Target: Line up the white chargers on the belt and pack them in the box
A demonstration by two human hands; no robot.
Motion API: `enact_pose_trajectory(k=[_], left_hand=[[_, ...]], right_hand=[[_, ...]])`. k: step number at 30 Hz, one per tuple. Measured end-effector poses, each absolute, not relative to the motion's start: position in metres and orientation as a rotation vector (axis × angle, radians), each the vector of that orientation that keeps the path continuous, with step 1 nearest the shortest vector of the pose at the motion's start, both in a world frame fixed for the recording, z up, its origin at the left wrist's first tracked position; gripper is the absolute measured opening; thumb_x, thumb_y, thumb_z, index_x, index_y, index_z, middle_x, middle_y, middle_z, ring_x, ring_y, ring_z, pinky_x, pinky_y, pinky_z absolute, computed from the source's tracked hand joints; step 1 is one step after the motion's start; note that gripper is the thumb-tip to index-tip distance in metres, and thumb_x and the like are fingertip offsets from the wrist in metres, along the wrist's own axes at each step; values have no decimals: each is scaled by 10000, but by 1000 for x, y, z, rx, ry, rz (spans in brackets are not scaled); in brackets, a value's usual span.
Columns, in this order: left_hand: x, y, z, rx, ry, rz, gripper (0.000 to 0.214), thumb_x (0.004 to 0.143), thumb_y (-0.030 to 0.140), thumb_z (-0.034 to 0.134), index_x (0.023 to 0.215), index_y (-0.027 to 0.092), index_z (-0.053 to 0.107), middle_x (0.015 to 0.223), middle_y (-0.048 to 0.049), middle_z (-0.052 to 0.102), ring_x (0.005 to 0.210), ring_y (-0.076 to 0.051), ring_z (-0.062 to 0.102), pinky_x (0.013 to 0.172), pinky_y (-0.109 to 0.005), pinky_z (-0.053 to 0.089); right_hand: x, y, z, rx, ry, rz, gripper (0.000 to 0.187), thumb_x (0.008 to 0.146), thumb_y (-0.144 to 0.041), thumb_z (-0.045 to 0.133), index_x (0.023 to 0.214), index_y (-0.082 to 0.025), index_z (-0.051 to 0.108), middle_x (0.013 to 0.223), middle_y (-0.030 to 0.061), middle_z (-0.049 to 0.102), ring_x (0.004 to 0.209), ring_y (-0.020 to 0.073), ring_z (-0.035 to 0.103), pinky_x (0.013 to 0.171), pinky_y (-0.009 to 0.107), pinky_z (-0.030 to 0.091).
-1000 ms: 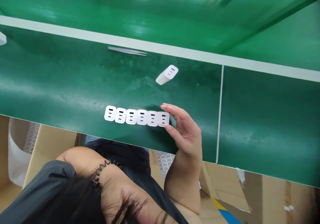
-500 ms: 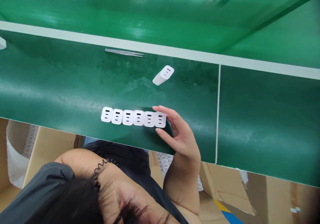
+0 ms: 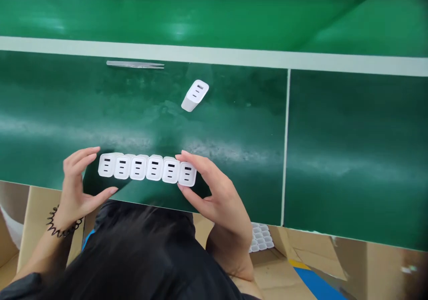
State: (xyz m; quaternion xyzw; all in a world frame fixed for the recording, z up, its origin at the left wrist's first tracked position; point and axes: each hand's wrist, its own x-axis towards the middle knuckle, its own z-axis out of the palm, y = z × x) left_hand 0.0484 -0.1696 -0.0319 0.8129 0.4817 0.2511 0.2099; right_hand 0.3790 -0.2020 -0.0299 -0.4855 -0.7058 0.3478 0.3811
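Observation:
Several white USB wall chargers [image 3: 137, 167] stand side by side in a row on the green worktop [image 3: 234, 121], port faces up. At the row's left end, my left hand [image 3: 78, 182] is open, thumb and fingers spread around the end charger [image 3: 106, 165] with a gap showing below it. My right hand [image 3: 214, 188] has thumb and fingertips against the two long-way ends of the rightmost charger [image 3: 187, 174]. Another charger [image 3: 197, 92] stands apart, further back, seen at a slant.
Metal tweezers [image 3: 135, 64] lie near the white strip [image 3: 234, 54] along the back of the worktop. A thin white line [image 3: 286, 148] crosses the surface on the right. Below the front edge are cardboard boxes [image 3: 310, 246] and a white celled tray [image 3: 261, 237].
My left hand has come into view at the left end of the row. My right hand has closed in on the rightmost charger. The view has shifted, so the row appears further left.

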Motion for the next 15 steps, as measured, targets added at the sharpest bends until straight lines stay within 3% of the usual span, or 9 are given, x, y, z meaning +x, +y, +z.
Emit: enact_pose_trajectory(k=[3, 8, 15], left_hand=[[64, -169, -35, 2350, 1333, 646, 944, 698, 354, 826, 1478, 355, 295, 1443, -47, 477, 1278, -381, 490, 1038, -650, 435], [66, -172, -41, 2203, 1374, 751, 957, 714, 369, 790, 1509, 346, 258, 1436, -17, 492, 1262, -392, 502, 1047, -666, 436], [64, -175, -41, 2175, 1398, 767, 929, 718, 301, 800, 1485, 415, 288, 1349, -49, 559, 1239, -365, 537, 1040, -680, 457]], right_hand=[[379, -203, -29, -1244, -1812, 886, 673, 892, -92, 566, 1491, -314, 355, 1346, 53, 613, 1214, 230, 592, 1002, 416, 539], [379, -205, -31, -1266, -1826, 895, 689, 902, -101, 541, 1513, -328, 317, 1365, 56, 596, 1222, 250, 586, 983, 450, 553], [379, -206, -31, -1286, -1911, 895, 690, 912, -188, 607, 1516, -325, 304, 1423, 85, 542, 1263, 283, 553, 990, 476, 548]])
